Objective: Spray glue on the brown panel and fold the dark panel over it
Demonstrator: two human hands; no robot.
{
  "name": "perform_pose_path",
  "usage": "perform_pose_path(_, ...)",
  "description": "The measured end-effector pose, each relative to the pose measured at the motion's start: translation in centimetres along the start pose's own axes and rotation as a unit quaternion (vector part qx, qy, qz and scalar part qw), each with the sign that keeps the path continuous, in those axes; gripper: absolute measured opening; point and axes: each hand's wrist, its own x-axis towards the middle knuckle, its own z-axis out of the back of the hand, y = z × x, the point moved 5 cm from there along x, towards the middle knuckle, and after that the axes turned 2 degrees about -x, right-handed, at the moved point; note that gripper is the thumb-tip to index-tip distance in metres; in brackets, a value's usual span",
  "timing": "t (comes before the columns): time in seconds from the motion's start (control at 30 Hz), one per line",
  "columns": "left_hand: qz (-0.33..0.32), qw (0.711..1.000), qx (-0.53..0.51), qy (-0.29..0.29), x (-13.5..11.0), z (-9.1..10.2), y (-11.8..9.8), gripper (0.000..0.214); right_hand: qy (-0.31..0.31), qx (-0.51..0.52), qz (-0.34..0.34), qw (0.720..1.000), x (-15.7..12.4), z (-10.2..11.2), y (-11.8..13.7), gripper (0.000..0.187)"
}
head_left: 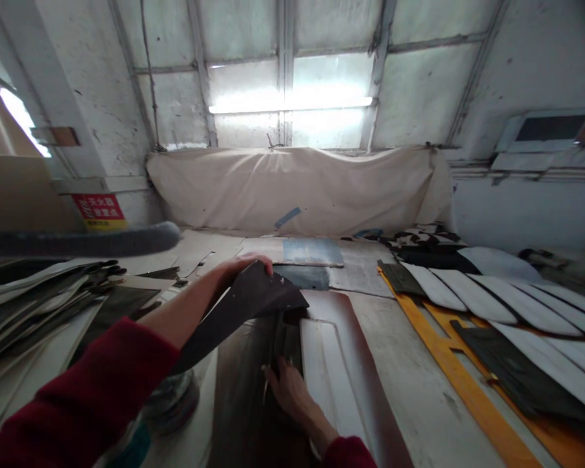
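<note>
My left hand (pixel 238 268) is raised over the middle of the table, fingers closed on the upper edge of a dark leather piece (pixel 241 305) that hangs down from it. Lower down, my right hand (pixel 285 383) lies fingers apart on a stack of dark pieces (pixel 253 390) on the table, with what looks like a thin tool by its fingers. Just right of it lies a white cut piece (pixel 329 377) on a dark brown sheet (pixel 365 390).
Stacked dark and pale sheets (pixel 39 292) fill the left side, with a grey tube (pixel 78 242) above them. Rows of white and black cut pieces (pixel 507 305) lie on yellow-orange boards (pixel 463 383) at the right. A beige cloth (pixel 297 188) covers the back wall. A round container (pixel 173 403) stands under my left arm.
</note>
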Motion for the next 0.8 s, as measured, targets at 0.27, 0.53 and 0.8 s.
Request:
perform_pose_path(0.27, -0.086, 0.992, 0.032, 0.088, -3.8, -3.2, -0.6, 0.020, 0.047, -0.149, 0.049, 0.987, -1.8, -5.4, -2.4, 0.061)
perform_pose_path(0.53, 0.090, 0.985, 0.053, 0.141, -6.8, -9.8, 1.0, 0.015, 0.006, -0.088, 0.100, 0.991, -0.5, -2.7, -1.6, 0.062)
perform_pose_path(0.8, 0.144, 0.981, 0.071, 0.106, -11.0, -12.1, 3.5, 0.019, -0.098, -0.149, -0.112, 0.978, -0.5, 1.4, -7.5, 0.048)
